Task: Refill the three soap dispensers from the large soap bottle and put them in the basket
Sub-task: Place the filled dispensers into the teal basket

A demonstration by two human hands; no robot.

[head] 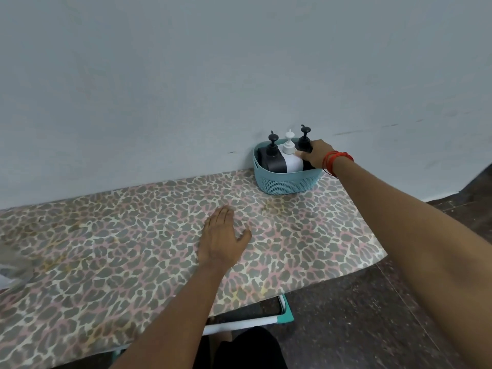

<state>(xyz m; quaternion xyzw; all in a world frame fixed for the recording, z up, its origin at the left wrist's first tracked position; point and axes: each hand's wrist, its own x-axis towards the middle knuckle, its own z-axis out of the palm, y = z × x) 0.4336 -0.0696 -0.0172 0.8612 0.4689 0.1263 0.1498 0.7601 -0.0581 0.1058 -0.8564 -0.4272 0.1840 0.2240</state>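
A teal basket [286, 182] stands at the table's far right corner against the wall. Inside it stand three pump dispensers: a black one [273, 159] on the left, a white one [291, 161] in the middle and a black one [304, 141] on the right. My right hand [315, 155] reaches into the basket and is closed around the right black dispenser below its pump. My left hand [222, 235] lies flat on the table, palm down, fingers apart and holding nothing. The large soap bottle is not in view.
The table [106, 249] carries a leopard-print cover and meets a pale wall at the back. A blurred pale object [12, 265] shows at the left edge. Dark floor [372, 315] lies to the right, and a white and teal frame [266, 318] shows under the front edge.
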